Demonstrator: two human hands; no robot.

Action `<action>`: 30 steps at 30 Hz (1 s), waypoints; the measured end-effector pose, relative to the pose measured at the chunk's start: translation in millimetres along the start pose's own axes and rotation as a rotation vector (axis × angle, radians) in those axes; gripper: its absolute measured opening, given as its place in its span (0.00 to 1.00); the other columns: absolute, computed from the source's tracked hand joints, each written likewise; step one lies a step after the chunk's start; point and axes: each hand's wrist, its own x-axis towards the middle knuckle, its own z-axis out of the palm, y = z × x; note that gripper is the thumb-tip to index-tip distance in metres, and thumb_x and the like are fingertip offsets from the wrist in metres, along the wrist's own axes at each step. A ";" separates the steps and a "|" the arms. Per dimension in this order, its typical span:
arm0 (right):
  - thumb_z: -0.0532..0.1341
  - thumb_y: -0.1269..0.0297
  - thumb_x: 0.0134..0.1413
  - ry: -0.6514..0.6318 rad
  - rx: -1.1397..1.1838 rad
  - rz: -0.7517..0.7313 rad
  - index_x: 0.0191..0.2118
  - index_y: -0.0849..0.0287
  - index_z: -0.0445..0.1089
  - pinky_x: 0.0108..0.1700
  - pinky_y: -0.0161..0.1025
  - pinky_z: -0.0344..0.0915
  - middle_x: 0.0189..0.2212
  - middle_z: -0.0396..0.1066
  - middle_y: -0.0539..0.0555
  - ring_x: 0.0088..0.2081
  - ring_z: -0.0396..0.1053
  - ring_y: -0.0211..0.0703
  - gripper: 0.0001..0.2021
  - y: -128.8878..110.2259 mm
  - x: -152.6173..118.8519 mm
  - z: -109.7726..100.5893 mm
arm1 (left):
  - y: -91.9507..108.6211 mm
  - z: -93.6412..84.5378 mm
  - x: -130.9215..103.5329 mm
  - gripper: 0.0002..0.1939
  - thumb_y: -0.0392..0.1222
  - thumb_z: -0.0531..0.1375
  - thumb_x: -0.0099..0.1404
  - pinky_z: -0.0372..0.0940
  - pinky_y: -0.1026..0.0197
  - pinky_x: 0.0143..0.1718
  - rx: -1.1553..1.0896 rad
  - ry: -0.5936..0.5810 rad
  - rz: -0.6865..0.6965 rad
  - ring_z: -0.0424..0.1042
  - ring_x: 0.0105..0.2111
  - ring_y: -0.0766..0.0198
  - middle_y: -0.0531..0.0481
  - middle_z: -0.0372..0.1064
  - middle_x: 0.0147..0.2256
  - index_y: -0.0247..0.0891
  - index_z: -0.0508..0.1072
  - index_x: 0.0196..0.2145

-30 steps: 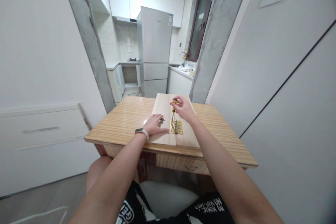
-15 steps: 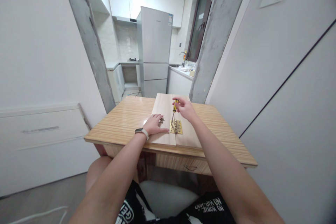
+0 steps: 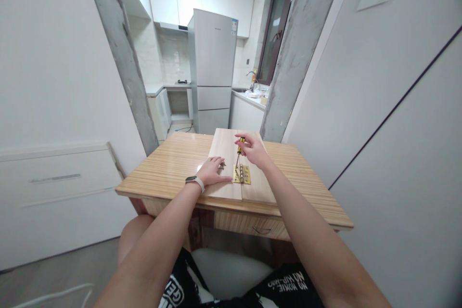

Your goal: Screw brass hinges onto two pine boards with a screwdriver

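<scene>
My right hand (image 3: 252, 150) grips the yellow and black handle of a screwdriver (image 3: 240, 146), its shaft pointing down. The screwdriver's tip meets the left leaf of a brass hinge (image 3: 246, 174), where several screws show. That hinge lies across the seam between two pale wooden boards (image 3: 224, 142) lying side by side. Flat on the left board rests my left hand (image 3: 212, 171), fingers spread and thumb stretched toward the hinge's left edge. Small dark metal pieces (image 3: 222, 166) lie by its fingers, partly hidden, too small to name.
The boards lie on a wood-grain table (image 3: 166, 163) with a drawer (image 3: 249, 225) in front. Behind it stand a grey refrigerator (image 3: 214, 53) and a sink counter (image 3: 249, 106). A white panel (image 3: 65, 192) leans at the left; white doors (image 3: 390, 106) rise at the right.
My right hand has shifted very slightly to the left, its fingers changing position a little on the screwdriver handle. My left hand, the hinge and the boards stay where they were.
</scene>
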 end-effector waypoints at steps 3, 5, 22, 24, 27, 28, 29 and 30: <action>0.65 0.55 0.57 -0.058 -0.004 0.018 0.55 0.57 0.73 0.27 0.34 0.67 0.42 0.76 0.56 0.26 0.67 0.33 0.22 -0.8 0.4 -2.5 | 0.5 -0.2 0.0 0.54 0.79 0.64 0.53 0.56 0.45 0.69 -0.006 -0.002 -0.002 0.62 0.66 0.42 0.38 0.65 0.65 0.39 0.67 0.66; 0.63 0.55 0.59 -0.087 -0.005 0.025 0.57 0.57 0.72 0.29 0.35 0.68 0.43 0.76 0.56 0.26 0.68 0.33 0.21 -0.1 1.6 -4.3 | 0.7 -0.3 0.0 0.54 0.79 0.65 0.53 0.57 0.45 0.69 -0.012 0.000 -0.008 0.62 0.66 0.42 0.38 0.65 0.65 0.40 0.67 0.66; 0.68 0.54 0.53 0.085 -0.095 -0.071 0.46 0.57 0.73 0.27 0.35 0.69 0.41 0.77 0.55 0.29 0.70 0.38 0.17 8.1 6.3 1.8 | 2.9 -2.4 -0.8 0.54 0.78 0.65 0.53 0.56 0.45 0.70 -0.008 -0.011 -0.014 0.61 0.67 0.42 0.38 0.65 0.66 0.39 0.67 0.66; 0.68 0.54 0.53 0.055 -0.040 -0.052 0.48 0.56 0.73 0.26 0.35 0.68 0.42 0.77 0.56 0.29 0.69 0.37 0.18 5.0 4.3 3.2 | 2.8 -2.4 -0.6 0.53 0.78 0.65 0.53 0.56 0.45 0.70 -0.005 -0.012 -0.020 0.61 0.67 0.42 0.39 0.65 0.66 0.40 0.67 0.66; 0.66 0.56 0.55 0.028 -0.026 -0.029 0.54 0.57 0.74 0.28 0.35 0.67 0.41 0.77 0.56 0.28 0.67 0.35 0.21 2.3 2.2 2.6 | 2.5 -1.8 -0.2 0.54 0.78 0.65 0.54 0.56 0.45 0.70 -0.002 -0.010 -0.018 0.61 0.67 0.42 0.38 0.64 0.66 0.39 0.67 0.66; 0.65 0.56 0.56 0.010 -0.028 -0.028 0.55 0.57 0.74 0.29 0.35 0.67 0.42 0.77 0.56 0.28 0.67 0.35 0.22 1.7 1.9 1.5 | 2.4 -1.5 -0.1 0.54 0.79 0.65 0.53 0.56 0.45 0.69 -0.001 -0.009 -0.018 0.61 0.67 0.42 0.38 0.64 0.66 0.39 0.67 0.66; 0.64 0.56 0.56 -0.014 -0.028 -0.028 0.55 0.57 0.74 0.30 0.36 0.68 0.42 0.77 0.56 0.28 0.66 0.35 0.22 1.2 1.7 0.2 | 2.3 -1.3 0.0 0.54 0.79 0.65 0.53 0.57 0.45 0.69 -0.002 -0.008 -0.019 0.62 0.67 0.42 0.38 0.65 0.66 0.39 0.67 0.66; 0.64 0.56 0.57 -0.040 -0.025 -0.028 0.56 0.57 0.74 0.31 0.36 0.68 0.43 0.77 0.56 0.28 0.67 0.35 0.22 0.9 1.8 -1.3 | 2.2 -1.1 -0.1 0.54 0.79 0.65 0.53 0.57 0.45 0.69 -0.004 -0.006 -0.021 0.62 0.67 0.42 0.38 0.65 0.65 0.40 0.67 0.66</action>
